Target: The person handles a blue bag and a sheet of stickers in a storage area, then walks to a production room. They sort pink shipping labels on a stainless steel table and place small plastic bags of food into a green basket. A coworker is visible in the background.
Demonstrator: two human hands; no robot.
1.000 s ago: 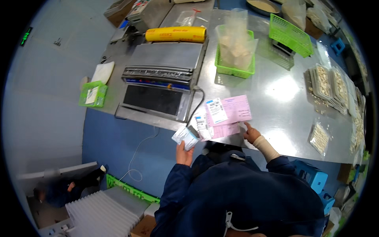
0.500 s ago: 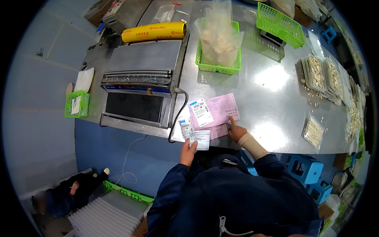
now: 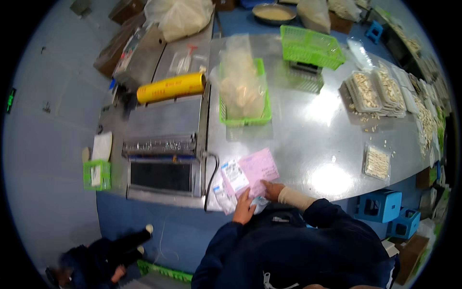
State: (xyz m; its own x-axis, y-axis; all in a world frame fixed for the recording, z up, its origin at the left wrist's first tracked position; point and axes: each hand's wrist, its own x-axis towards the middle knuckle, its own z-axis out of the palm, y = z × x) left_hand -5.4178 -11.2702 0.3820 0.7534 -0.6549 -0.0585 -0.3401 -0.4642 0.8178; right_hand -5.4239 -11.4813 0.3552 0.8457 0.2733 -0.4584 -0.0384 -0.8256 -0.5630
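Observation:
A pink printed sheet (image 3: 260, 166) lies near the table's front edge, with a white label slip (image 3: 234, 177) overlapping its left part. Another white label (image 3: 222, 197) sticks out below. My left hand (image 3: 244, 210) rests at the papers' lower edge, fingers stretched out over them. My right hand (image 3: 273, 190), with a beige band around the wrist, has its index finger on the pink sheet's lower right edge; its other fingers are curled and partly hidden. Between both hands shows a crumpled-looking bluish-white slip (image 3: 260, 205), blurred and partly covered by my left hand.
Left stands a wrapping machine (image 3: 161, 177) with a yellow film roll (image 3: 171, 87); its black cable (image 3: 210, 185) runs beside the papers. A green basket (image 3: 245, 120) holds a plastic bag. Food trays (image 3: 364, 91) stand right. A person (image 3: 91, 262) sits at lower left; blue stools (image 3: 378, 205) stand below.
The view has shifted, so the table sits lower. My left hand has moved right over the papers, close to my right hand; the white slip it held now shows between both hands.

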